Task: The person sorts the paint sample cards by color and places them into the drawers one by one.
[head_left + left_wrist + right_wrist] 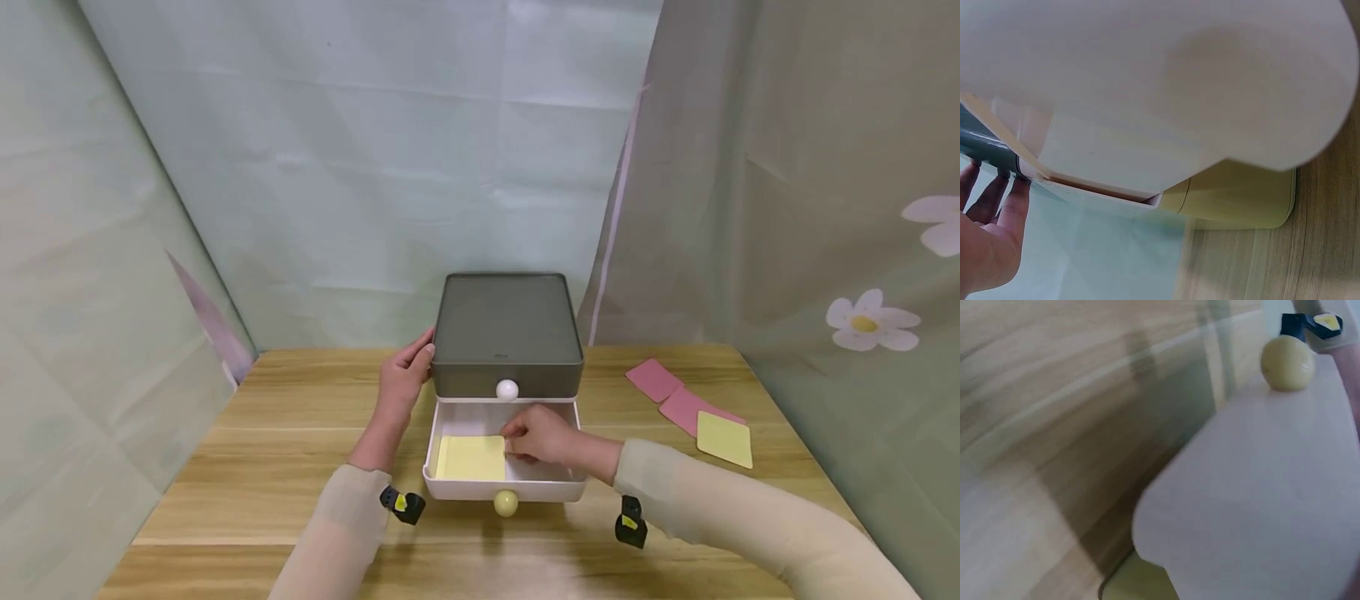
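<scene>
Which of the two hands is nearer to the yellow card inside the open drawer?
The right hand: its fingers touch the yellow card at its right edge. The left hand rests on the left side of the grey box, outside the drawer.

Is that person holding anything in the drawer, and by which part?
The right hand pinches the yellow card by its right edge inside the open lower drawer. The left hand only rests against the grey box, on its left side.

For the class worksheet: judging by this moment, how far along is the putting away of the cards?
Done: lower drawer is open. In hand: right hand lays a yellow card inside while left hand steadies the grey box. Left: two pink cards and one yellow card remain on the table.
</scene>
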